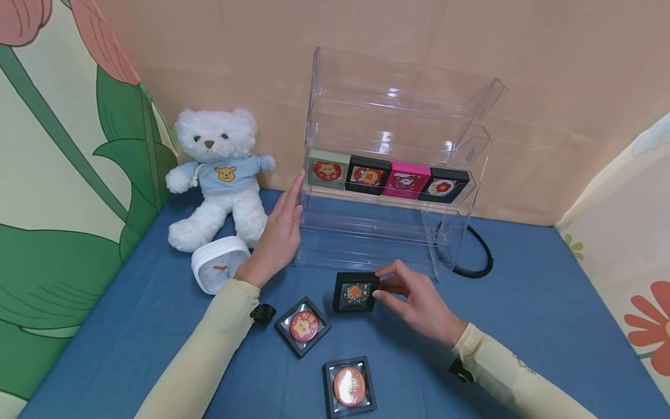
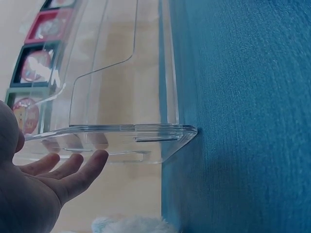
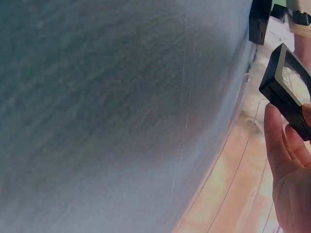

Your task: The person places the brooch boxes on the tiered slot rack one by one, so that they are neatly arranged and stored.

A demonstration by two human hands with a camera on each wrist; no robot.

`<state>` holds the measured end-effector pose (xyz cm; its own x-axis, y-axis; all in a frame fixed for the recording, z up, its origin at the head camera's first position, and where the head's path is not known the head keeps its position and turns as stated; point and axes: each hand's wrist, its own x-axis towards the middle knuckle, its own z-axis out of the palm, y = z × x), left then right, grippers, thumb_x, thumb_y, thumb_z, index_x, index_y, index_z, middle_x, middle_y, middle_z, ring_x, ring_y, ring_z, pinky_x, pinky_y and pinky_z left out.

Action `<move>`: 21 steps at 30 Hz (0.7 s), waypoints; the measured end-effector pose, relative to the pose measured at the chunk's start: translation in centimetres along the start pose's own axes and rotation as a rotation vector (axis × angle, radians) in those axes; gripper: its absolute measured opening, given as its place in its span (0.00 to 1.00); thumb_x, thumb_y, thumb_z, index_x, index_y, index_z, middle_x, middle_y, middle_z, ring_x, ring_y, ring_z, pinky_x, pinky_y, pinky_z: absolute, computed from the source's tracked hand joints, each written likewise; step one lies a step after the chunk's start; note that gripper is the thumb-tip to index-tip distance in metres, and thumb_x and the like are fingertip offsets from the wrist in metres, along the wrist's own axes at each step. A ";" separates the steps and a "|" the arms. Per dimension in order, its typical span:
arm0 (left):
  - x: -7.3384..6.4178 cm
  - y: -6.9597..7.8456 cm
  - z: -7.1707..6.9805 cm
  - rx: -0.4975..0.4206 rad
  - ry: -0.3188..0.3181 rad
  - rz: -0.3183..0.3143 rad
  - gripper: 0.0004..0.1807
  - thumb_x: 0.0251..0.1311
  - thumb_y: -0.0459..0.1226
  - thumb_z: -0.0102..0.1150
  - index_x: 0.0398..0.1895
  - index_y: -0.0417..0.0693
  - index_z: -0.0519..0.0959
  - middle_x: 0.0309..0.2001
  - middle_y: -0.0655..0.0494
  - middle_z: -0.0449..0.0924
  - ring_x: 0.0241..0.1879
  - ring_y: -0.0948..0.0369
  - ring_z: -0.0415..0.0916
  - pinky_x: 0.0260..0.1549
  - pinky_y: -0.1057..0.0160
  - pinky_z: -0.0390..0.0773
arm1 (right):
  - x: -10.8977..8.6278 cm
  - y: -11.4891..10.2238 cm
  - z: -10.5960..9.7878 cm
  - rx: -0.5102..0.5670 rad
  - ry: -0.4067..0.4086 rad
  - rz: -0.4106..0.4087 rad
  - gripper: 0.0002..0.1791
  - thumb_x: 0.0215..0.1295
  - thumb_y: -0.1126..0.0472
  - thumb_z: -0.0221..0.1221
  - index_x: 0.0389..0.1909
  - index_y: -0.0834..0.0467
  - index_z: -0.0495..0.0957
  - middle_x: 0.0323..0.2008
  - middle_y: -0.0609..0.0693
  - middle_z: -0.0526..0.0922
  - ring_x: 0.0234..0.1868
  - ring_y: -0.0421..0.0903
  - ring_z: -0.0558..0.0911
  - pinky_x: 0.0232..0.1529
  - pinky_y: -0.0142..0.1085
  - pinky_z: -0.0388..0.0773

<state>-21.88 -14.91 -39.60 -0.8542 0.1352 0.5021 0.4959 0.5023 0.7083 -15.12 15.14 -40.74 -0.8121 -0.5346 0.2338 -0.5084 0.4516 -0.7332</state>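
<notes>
A clear acrylic display rack (image 1: 366, 238) with stacked tiers stands at the back of the table. My left hand (image 1: 280, 233) rests with straight fingers against its left side, as the left wrist view also shows. Between thumb and fingers, my right hand (image 1: 419, 297) pinches the right edge of a black square-framed badge box (image 1: 356, 292) in front of the rack. In the right wrist view the same badge box (image 3: 286, 87) is tilted above the blue cloth. On one tier sit a green badge box (image 1: 327, 170), a pink one (image 1: 406, 180) and two black ones (image 1: 368, 175).
Two more black badge boxes, one with a star badge (image 1: 303, 326) and one with an orange badge (image 1: 349, 387), lie near the front. A white alarm clock (image 1: 220, 265) and a white teddy bear (image 1: 220, 174) are at left. A coiled black cord (image 1: 478, 270) lies right of the rack.
</notes>
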 end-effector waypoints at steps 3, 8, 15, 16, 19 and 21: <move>0.0 0.0 0.0 0.000 0.002 0.000 0.35 0.80 0.30 0.36 0.83 0.61 0.42 0.81 0.55 0.46 0.76 0.54 0.50 0.70 0.48 0.61 | 0.0 0.0 -0.2 -0.013 0.024 -0.014 0.16 0.67 0.64 0.67 0.52 0.52 0.74 0.54 0.52 0.83 0.48 0.44 0.87 0.46 0.41 0.85; 0.0 0.0 0.0 0.001 0.007 0.001 0.35 0.80 0.30 0.36 0.83 0.62 0.42 0.81 0.54 0.46 0.76 0.53 0.52 0.69 0.47 0.63 | 0.3 -0.2 -0.5 -0.015 0.074 -0.049 0.17 0.65 0.64 0.67 0.52 0.55 0.74 0.56 0.53 0.81 0.48 0.45 0.86 0.47 0.42 0.84; 0.0 0.0 0.0 0.002 0.002 -0.012 0.35 0.80 0.31 0.36 0.83 0.62 0.42 0.81 0.54 0.46 0.76 0.52 0.52 0.69 0.47 0.62 | 0.8 -0.7 -0.8 0.018 0.120 -0.086 0.19 0.63 0.70 0.68 0.52 0.58 0.74 0.54 0.54 0.81 0.48 0.46 0.86 0.48 0.43 0.84; 0.0 0.0 0.0 0.001 0.000 -0.014 0.35 0.80 0.31 0.36 0.83 0.62 0.42 0.81 0.54 0.46 0.76 0.52 0.52 0.69 0.47 0.62 | 0.9 -0.8 -0.9 0.021 0.127 -0.089 0.19 0.63 0.70 0.68 0.52 0.58 0.74 0.54 0.54 0.81 0.48 0.46 0.86 0.48 0.43 0.83; 0.0 0.1 0.0 -0.002 -0.004 -0.016 0.35 0.80 0.31 0.36 0.83 0.62 0.42 0.81 0.54 0.46 0.76 0.53 0.51 0.70 0.47 0.61 | 1.2 -0.9 -0.9 0.033 0.148 -0.107 0.20 0.62 0.73 0.68 0.52 0.58 0.74 0.54 0.53 0.81 0.48 0.46 0.86 0.48 0.42 0.83; 0.0 0.1 0.0 -0.002 -0.004 -0.014 0.35 0.80 0.31 0.36 0.83 0.62 0.42 0.81 0.54 0.46 0.76 0.53 0.51 0.70 0.47 0.61 | 1.4 -1.0 -1.0 0.030 0.164 -0.128 0.21 0.61 0.74 0.67 0.52 0.58 0.73 0.54 0.52 0.81 0.48 0.46 0.86 0.48 0.41 0.83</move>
<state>-21.82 -14.84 -39.53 -0.8615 0.1316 0.4903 0.4844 0.5025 0.7162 -16.03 14.68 -39.06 -0.7782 -0.4616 0.4258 -0.6040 0.3646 -0.7087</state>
